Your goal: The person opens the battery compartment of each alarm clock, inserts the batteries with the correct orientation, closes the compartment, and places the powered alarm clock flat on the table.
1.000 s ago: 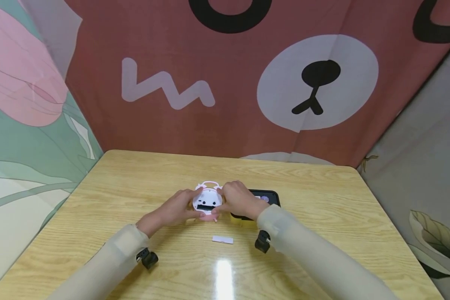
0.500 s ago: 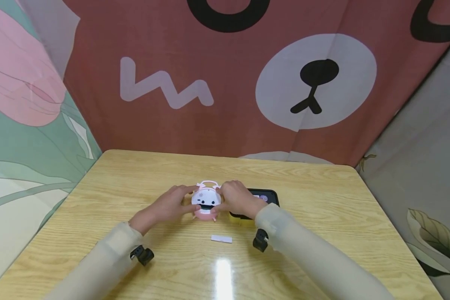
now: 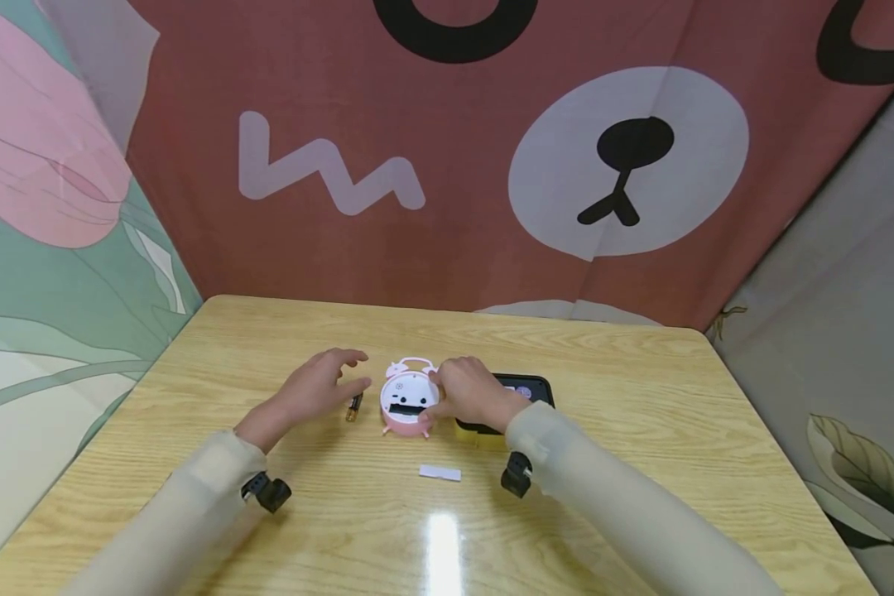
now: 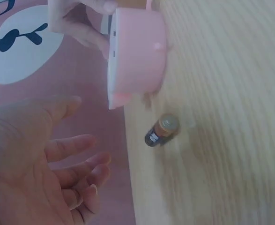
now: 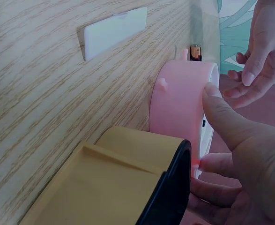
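A pink-and-white alarm clock [image 3: 410, 401] stands with its back towards me, its dark battery slot uncovered. My right hand [image 3: 477, 393] grips the clock's right side, thumb low on the back and fingers near the top. To the clock's left, my left hand [image 3: 309, 393] hovers with its fingers apart and nothing between them. Below its fingertips a battery [image 3: 353, 408] rests on the table; the left wrist view shows this battery [image 4: 161, 129] apart from the hand. The small white battery cover [image 3: 440, 473] lies in front of the clock.
A yellow box with a black rim [image 3: 540, 389] stands right of the clock, partly hidden behind my right hand and wrist. The wooden table [image 3: 626, 463] meets a printed cloth [image 3: 328, 265] at its back edge.
My left hand has let go of the clock and moved left, bringing the battery beside the clock into sight. The right hand keeps its hold on the clock.
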The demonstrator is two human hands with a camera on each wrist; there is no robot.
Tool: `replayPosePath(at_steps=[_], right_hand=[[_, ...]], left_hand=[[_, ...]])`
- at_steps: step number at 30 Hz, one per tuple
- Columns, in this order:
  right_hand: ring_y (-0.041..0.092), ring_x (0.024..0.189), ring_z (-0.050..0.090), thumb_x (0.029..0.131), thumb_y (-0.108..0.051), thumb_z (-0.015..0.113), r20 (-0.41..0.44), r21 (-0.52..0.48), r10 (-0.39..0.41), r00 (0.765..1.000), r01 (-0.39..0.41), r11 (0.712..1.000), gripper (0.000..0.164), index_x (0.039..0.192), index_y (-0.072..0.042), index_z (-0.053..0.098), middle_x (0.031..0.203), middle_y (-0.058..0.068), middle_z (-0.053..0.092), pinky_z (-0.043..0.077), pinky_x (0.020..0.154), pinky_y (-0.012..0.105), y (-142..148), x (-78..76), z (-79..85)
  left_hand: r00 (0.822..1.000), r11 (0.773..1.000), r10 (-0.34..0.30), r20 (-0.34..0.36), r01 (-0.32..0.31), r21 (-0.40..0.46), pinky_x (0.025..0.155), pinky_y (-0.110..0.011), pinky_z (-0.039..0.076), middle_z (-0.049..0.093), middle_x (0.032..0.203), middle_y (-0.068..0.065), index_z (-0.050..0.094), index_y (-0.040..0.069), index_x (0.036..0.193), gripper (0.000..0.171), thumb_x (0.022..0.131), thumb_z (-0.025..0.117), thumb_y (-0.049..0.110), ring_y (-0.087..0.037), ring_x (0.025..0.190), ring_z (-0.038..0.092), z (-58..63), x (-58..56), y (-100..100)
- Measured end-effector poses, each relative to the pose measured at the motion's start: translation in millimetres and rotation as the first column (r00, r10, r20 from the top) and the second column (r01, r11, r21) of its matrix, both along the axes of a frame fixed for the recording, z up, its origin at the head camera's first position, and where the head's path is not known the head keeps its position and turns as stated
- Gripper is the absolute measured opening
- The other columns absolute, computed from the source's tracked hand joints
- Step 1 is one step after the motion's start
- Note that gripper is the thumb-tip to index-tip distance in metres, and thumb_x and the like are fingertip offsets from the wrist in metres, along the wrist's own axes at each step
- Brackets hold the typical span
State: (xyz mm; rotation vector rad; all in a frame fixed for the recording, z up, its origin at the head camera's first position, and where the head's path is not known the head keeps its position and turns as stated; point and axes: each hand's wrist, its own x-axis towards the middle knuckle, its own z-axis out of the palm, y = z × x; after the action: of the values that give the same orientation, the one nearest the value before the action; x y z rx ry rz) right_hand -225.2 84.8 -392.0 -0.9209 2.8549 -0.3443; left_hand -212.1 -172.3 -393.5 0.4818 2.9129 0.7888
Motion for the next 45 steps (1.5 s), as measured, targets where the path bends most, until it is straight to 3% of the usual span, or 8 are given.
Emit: replayPosePath(at_steps=[8, 15, 19, 25, 33, 45], right_hand=[[0.01, 0.057, 0.036, 0.079, -0.047, 0.085, -0.005, 0.001, 0.002, 1.0, -0.002, 1.0, 0.053, 0.06, -0.014, 0.048, 0.056, -0.006, 0.037, 0.028, 0.059, 0.025, 1, -1.8, 0.1], [0.01, 0.056, 0.035, 0.079, -0.047, 0.085, -0.003, -0.007, -0.002, 1.0, 0.002, 1.0, 0.053, 0.06, -0.014, 0.047, 0.055, -0.006, 0.036, 0.028, 0.058, 0.025, 2, -2.9, 0.4], [0.01, 0.056, 0.034, 0.08, -0.047, 0.084, 0.024, -0.005, -0.011, 1.0, 0.011, 1.0, 0.053, 0.061, -0.014, 0.047, 0.056, -0.006, 0.034, 0.027, 0.059, 0.025, 3, -3.3, -0.5], [0.01, 0.056, 0.033, 0.08, -0.047, 0.084, 0.055, -0.022, -0.028, 0.998, 0.029, 0.999, 0.052, 0.062, -0.013, 0.049, 0.056, -0.005, 0.034, 0.027, 0.059, 0.025, 3, -2.9, -2.5], [0.011, 0.056, 0.034, 0.079, -0.048, 0.084, 0.065, -0.035, -0.019, 0.998, 0.021, 0.999, 0.053, 0.062, -0.011, 0.05, 0.055, -0.005, 0.035, 0.029, 0.063, 0.026, 2, -1.5, -4.0], [0.01, 0.057, 0.036, 0.079, -0.047, 0.084, 0.062, -0.026, -0.021, 0.998, 0.023, 0.999, 0.053, 0.061, -0.014, 0.047, 0.056, -0.006, 0.035, 0.029, 0.062, 0.026, 1, -2.1, -3.6]], left_hand=[[0.998, 0.997, 0.053, 0.043, -0.051, -0.056, 0.087, -0.051, 0.054, 0.067, 0.123, -0.023, 0.062, 0.001, 0.131, 0.044, 0.099, 0.062, 0.032, -0.035, 0.106, 0.067, -11.2, -7.1, -2], [0.993, 0.994, 0.069, 0.097, -0.06, -0.095, 0.071, -0.036, 0.051, 0.069, 0.1, -0.011, 0.064, 0.002, 0.118, 0.041, 0.095, 0.069, 0.036, -0.018, 0.08, 0.06, -21.6, -7.4, -1], [0.989, 0.99, 0.088, 0.118, -0.074, -0.118, 0.064, -0.03, 0.044, 0.065, 0.089, -0.006, 0.063, 0.004, 0.111, 0.041, 0.093, 0.071, 0.039, -0.016, 0.073, 0.055, -24.8, -5.3, 0], [0.992, 0.988, 0.078, 0.099, -0.064, -0.137, 0.063, -0.03, 0.04, 0.058, 0.083, -0.007, 0.057, 0.004, 0.097, 0.041, 0.09, 0.075, 0.04, -0.02, 0.074, 0.052, -29.6, -1.0, 4], [0.997, 0.988, 0.06, 0.042, -0.053, -0.142, 0.061, -0.031, 0.038, 0.054, 0.078, -0.005, 0.054, 0.006, 0.088, 0.032, 0.09, 0.076, 0.03, -0.02, 0.07, 0.049, -35.5, 6.6, 7], [1.0, 0.992, 0.024, -0.006, -0.025, -0.124, 0.063, -0.032, 0.04, 0.058, 0.074, -0.002, 0.058, 0.011, 0.08, 0.018, 0.091, 0.072, 0.016, -0.017, 0.069, 0.051, -40.2, 1.9, 4]])
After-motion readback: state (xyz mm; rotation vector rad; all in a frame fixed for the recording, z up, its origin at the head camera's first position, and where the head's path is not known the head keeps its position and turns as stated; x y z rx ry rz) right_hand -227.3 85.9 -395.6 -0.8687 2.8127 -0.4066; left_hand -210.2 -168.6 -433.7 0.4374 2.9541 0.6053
